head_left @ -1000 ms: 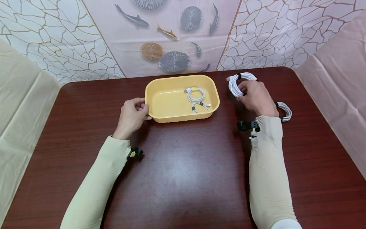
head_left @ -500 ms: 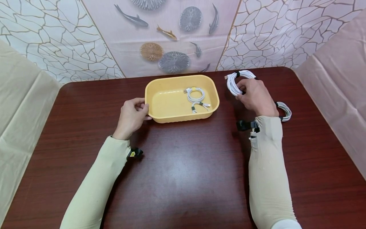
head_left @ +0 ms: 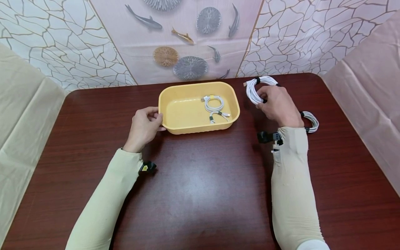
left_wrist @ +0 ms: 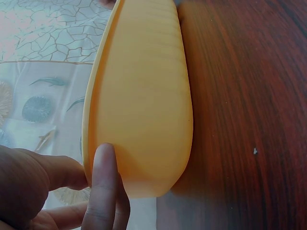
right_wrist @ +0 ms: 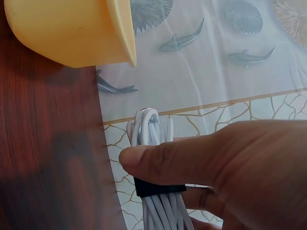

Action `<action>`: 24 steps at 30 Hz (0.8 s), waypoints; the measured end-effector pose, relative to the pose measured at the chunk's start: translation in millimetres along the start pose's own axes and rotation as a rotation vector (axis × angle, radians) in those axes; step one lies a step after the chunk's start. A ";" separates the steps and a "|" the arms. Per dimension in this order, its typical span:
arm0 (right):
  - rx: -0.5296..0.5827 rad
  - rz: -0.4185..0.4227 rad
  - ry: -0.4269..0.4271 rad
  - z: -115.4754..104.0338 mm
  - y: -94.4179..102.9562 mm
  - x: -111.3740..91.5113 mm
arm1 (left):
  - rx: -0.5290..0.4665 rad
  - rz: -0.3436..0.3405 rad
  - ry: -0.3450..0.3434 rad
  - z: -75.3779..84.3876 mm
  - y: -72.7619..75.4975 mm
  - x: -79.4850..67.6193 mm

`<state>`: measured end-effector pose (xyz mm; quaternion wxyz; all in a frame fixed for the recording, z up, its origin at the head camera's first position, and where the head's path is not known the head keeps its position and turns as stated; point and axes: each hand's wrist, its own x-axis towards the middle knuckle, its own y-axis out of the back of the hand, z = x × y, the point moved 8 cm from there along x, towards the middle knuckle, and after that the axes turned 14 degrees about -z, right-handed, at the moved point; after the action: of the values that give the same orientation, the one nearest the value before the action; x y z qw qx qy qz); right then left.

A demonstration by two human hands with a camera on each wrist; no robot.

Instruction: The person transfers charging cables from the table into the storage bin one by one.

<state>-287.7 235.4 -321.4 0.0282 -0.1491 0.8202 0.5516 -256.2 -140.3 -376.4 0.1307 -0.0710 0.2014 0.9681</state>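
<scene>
- Head view: the right hand (head_left: 279, 107) pinches the white cable coil (head_left: 253, 93), right of the yellow tray (head_left: 182, 113); its jutting plug (head_left: 246, 84) could catch the rim if carried low.
- A loosened thumb might let the black strap (right_wrist: 160, 189) slip.
- The left hand (head_left: 144, 127) grips the tray's left end; tugging could shift the coiled cable (head_left: 222, 103) inside.

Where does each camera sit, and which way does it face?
Head: worn on the head, facing forward and down over the yellow tray; left hand, right hand and sleeves show.
Left wrist: worn there, facing the tray's outer wall; left fingers show.
Right wrist: worn there, facing the white cable coil; right thumb and fingers show.
Both wrist views share the tray and patterned cloth.
</scene>
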 end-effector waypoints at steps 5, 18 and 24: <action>-0.004 0.009 0.012 -4.0 1.3 -1.2 | 0.002 0.000 0.002 0.2 -0.1 0.0; -0.008 0.011 0.014 -5.9 2.6 -2.1 | 0.009 -0.003 0.013 -0.9 -0.5 -0.4; -0.016 0.022 0.022 -8.5 4.3 -3.5 | 0.012 -0.003 0.015 0.4 -0.6 -0.7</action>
<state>-284.5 230.0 -313.5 0.0119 -0.1465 0.8174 0.5570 -255.4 -139.8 -376.0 0.1312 -0.0778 0.2079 0.9662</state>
